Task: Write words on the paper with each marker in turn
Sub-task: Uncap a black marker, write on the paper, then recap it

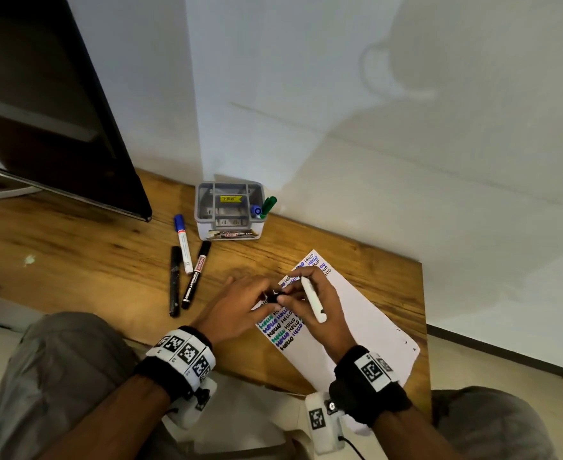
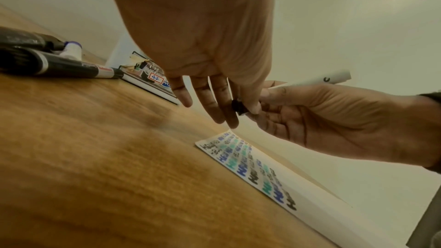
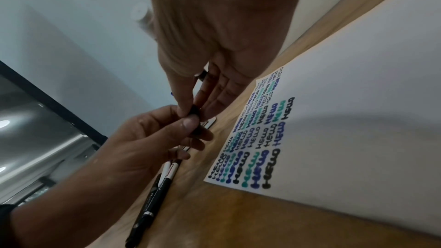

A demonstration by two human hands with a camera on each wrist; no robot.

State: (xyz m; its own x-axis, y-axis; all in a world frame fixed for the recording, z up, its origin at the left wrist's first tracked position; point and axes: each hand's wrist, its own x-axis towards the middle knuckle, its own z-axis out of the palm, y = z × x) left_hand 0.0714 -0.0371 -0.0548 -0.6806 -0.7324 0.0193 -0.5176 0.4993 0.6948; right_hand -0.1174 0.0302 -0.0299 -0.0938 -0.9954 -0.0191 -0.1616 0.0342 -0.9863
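My right hand (image 1: 295, 292) grips a white marker (image 1: 311, 298) by its barrel above the paper (image 1: 366, 323); the marker's rear end points toward me. The thumb and forefinger of my left hand (image 1: 268, 302) pinch the black cap (image 1: 273, 297) at the marker's front end. The left wrist view shows that cap (image 2: 238, 107) between the left fingertips (image 2: 254, 107), with the barrel (image 2: 317, 80) running back through the right hand (image 2: 334, 116). The tip is hidden. Rows of HELLO in black, blue and green fill the paper's left part (image 3: 257, 139).
Three capped markers lie on the wooden table left of the hands: one white with a blue cap (image 1: 183, 244) and two black (image 1: 175, 280) (image 1: 196, 273). A grey organiser box (image 1: 230, 210) by the wall holds a blue and a green marker (image 1: 268, 205). A dark monitor (image 1: 57, 111) stands at back left.
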